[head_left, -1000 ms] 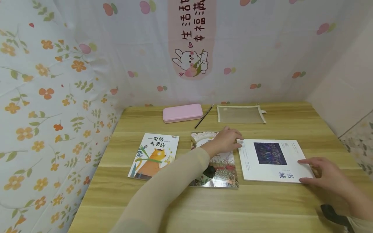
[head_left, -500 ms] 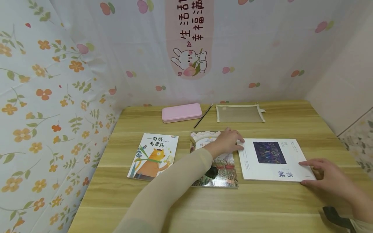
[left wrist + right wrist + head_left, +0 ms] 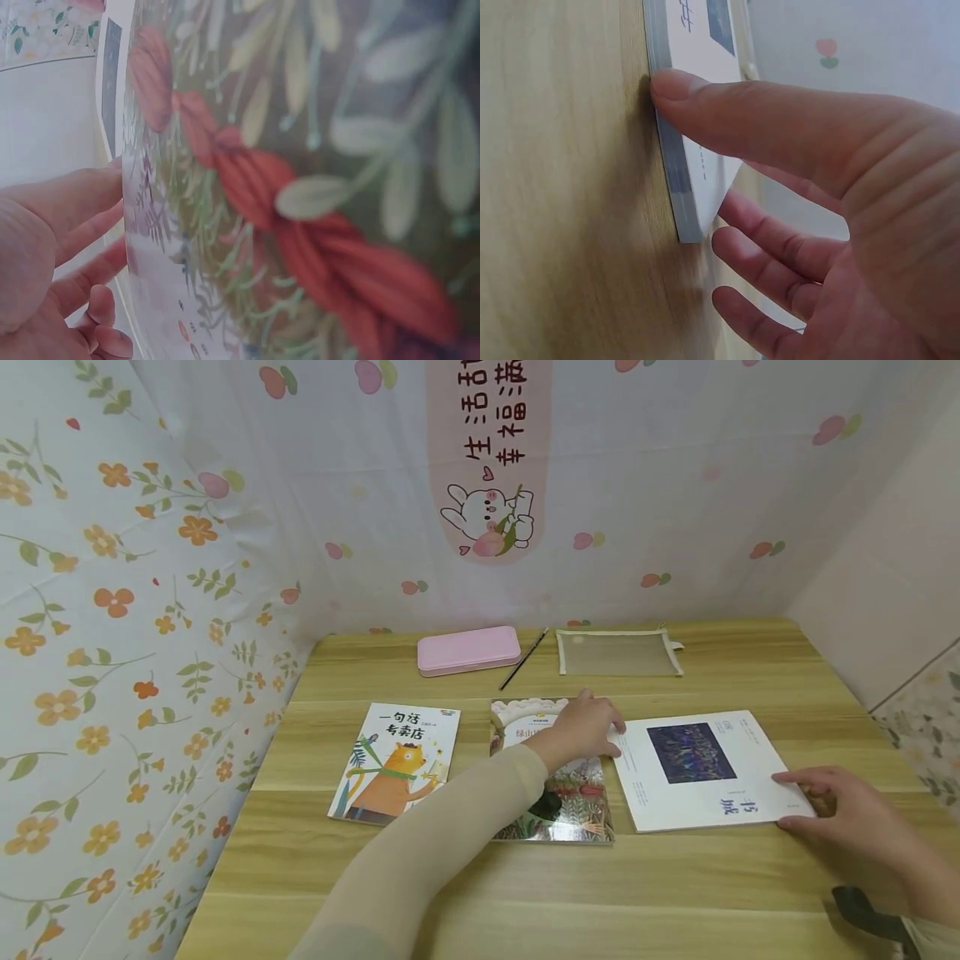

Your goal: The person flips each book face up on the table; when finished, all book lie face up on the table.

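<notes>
A white magazine [image 3: 738, 802] with a dark picture on its cover lies slightly turned at the right of the table. At its lower right corner my right hand [image 3: 843, 806] pinches it, thumb [image 3: 727, 112] against the front edge; the lower fingers hang free in the right wrist view. My left hand [image 3: 581, 731] reaches across the middle picture book [image 3: 570, 822], its fingertips touching the magazine's left edge. In the left wrist view these fingers [image 3: 82, 285] are loosely bent beside the picture book's glossy cover. The forearm hides part of that cover.
Another picture book [image 3: 393, 768] with an orange bear lies at the left. Along the back are a pink pencil case [image 3: 468, 650], a dark pencil [image 3: 523, 658] and a mesh zip pouch [image 3: 618, 653]. Patterned cloth [image 3: 360, 527] hangs behind the wooden table [image 3: 600, 902].
The white magazine has turned a little anticlockwise, its upper right corner shifting left and up and its lower left corner coming slightly forward. Both hands stay almost in place.
</notes>
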`<state>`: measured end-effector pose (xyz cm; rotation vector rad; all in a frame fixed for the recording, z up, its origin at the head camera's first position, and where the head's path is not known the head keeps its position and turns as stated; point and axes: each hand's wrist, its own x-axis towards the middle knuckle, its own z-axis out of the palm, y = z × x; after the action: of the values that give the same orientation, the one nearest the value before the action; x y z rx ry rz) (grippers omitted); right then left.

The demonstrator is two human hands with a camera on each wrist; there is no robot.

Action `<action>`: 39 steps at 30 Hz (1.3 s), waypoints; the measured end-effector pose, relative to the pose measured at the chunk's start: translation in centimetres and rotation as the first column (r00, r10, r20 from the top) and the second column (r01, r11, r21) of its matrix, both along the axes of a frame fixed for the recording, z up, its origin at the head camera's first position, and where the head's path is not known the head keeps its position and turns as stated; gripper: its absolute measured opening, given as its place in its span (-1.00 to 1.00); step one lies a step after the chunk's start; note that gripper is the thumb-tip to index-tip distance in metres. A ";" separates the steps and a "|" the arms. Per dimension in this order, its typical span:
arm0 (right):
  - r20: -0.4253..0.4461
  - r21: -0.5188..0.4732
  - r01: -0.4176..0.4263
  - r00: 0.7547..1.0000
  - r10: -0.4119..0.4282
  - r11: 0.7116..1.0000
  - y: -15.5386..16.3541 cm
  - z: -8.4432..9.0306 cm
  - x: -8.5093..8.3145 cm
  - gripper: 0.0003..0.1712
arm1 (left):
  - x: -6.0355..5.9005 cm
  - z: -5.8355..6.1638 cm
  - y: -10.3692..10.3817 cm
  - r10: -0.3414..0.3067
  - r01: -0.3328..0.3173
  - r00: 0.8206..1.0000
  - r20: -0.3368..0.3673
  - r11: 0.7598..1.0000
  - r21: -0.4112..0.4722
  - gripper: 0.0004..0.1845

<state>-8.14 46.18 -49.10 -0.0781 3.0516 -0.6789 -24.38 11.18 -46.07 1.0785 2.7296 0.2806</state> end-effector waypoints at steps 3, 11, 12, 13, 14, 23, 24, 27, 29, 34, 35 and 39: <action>0.015 -0.003 0.009 1.000 -0.009 1.000 0.2 0.1 -0.3 -0.29 | 0.1 0.0 -0.1 0.000 0.000 1.000 -0.001 1.000 -0.003 -0.65; -0.009 -0.010 0.022 1.000 -0.022 1.000 0.9 -0.1 -0.8 -0.35 | 0.5 -0.1 -0.4 -0.031 0.030 0.999 -0.042 0.999 -0.035 -0.68; -0.020 -0.012 0.018 1.000 -0.018 1.000 1.0 -0.1 -0.9 -0.36 | 0.6 -0.1 -0.5 -0.031 0.030 0.999 -0.041 0.999 -0.034 -0.68; -0.029 -0.015 0.013 0.999 -0.013 1.000 1.1 -0.2 -1.1 -0.37 | 0.7 0.0 -0.5 -0.027 0.026 0.999 -0.038 0.999 -0.028 -0.69; -0.036 -0.017 0.006 0.999 -0.007 1.000 1.2 -0.3 -1.2 -0.37 | 0.8 0.0 -0.5 -0.024 0.023 0.999 -0.033 0.999 -0.025 -0.69; -0.066 0.020 -0.046 0.997 0.047 0.999 1.9 -0.3 -2.9 -0.48 | 1.4 0.5 -0.7 -0.048 0.047 0.999 -0.016 0.997 -0.060 -0.79; -0.069 0.029 -0.048 0.996 0.050 0.998 2.0 -0.3 -3.1 -0.49 | 1.5 0.5 -0.7 -0.051 0.050 0.999 -0.014 0.997 -0.061 -0.81; -0.071 0.046 -0.069 0.995 0.072 0.997 2.2 0.0 -3.6 -0.49 | 1.8 0.4 -0.7 -0.053 0.053 0.999 -0.005 0.997 -0.050 -0.85; -0.075 0.061 -0.082 0.993 0.086 0.995 2.3 0.2 -4.0 -0.49 | 2.1 0.4 -0.6 -0.054 0.054 0.999 0.000 0.998 -0.040 -0.87; -0.099 0.096 -0.115 0.987 0.124 0.989 2.4 0.7 -5.2 -0.54 | 3.1 0.5 -0.5 -0.048 0.049 0.999 0.019 0.998 -0.034 -0.86; -0.096 0.094 -0.117 0.987 0.126 0.989 2.4 0.7 -5.4 -0.56 | 3.3 0.4 -0.5 -0.050 0.051 0.999 0.022 0.998 -0.036 -0.85; -0.076 0.072 -0.122 0.989 0.127 0.990 2.3 0.8 -6.0 -0.59 | 4.0 0.5 -0.5 -0.080 0.081 0.996 0.029 0.996 -0.047 -0.79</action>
<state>-14.16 48.44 -48.29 -0.2996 3.1098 -0.5793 -20.36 10.67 -45.55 1.1593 2.6473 0.2149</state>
